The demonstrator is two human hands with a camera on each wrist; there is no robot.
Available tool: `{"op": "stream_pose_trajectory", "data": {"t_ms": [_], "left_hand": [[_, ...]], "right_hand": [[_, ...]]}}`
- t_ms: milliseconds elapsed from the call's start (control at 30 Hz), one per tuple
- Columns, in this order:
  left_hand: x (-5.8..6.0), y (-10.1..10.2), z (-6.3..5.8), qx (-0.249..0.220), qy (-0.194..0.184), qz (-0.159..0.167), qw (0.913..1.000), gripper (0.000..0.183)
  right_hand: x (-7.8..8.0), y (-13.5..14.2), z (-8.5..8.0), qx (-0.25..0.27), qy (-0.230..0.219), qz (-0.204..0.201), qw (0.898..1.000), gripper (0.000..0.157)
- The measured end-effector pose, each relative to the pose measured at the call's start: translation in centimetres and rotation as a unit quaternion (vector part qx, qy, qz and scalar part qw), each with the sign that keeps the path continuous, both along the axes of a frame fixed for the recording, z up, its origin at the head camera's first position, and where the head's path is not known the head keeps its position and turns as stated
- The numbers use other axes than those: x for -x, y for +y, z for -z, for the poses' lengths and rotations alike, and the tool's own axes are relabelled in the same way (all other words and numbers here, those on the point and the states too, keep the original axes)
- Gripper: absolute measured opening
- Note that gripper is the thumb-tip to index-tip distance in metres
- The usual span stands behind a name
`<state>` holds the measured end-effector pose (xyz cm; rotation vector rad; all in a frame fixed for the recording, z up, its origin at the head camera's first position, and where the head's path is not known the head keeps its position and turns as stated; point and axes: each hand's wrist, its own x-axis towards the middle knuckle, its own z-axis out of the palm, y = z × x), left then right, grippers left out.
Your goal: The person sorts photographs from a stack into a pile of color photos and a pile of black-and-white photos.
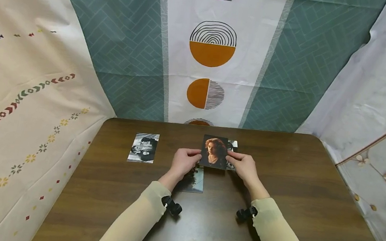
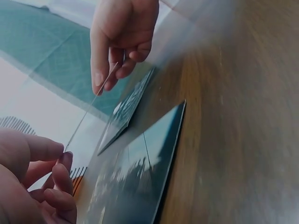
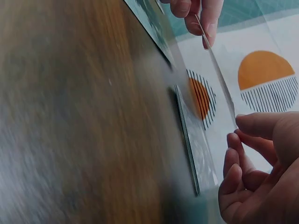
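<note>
Both hands hold up a dark portrait photo card between them, above the table. My left hand pinches its left edge between thumb and fingers. On the opposite edge, my right hand pinches it the same way. Seen from the left wrist, the card is nearly edge-on, a thin line between the two hands. Beneath and behind it lies a black-and-white photo, partly hidden by the held card. A bluish landscape photo lies nearer, its left part covered by the left hand and wrist.
Another black-and-white photo lies alone at the back left of the brown wooden table. Patterned cloths hang on the sides, with a green and white curtain right behind the table's far edge.
</note>
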<state>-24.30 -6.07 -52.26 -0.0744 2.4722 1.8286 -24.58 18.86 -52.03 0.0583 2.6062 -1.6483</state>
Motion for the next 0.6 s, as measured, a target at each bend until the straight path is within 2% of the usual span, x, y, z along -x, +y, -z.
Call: {"op": "stream_pose_trajectory", "data": {"t_ms": [433,600], "left_hand": [[-2.3,-3.5,0.4,0.021,0.017,0.014,0.9995,0.028],[-3.3,-4.9,0.5,0.020,0.018,0.023,0.9994,0.030]], "right_hand": [[-1.2,-2.6,0.6,-0.014,0.029,-0.031,0.999,0.034],[-1.8,-3.7,0.8,-0.047,0.053,-0.051,0.996,0.033]]}}
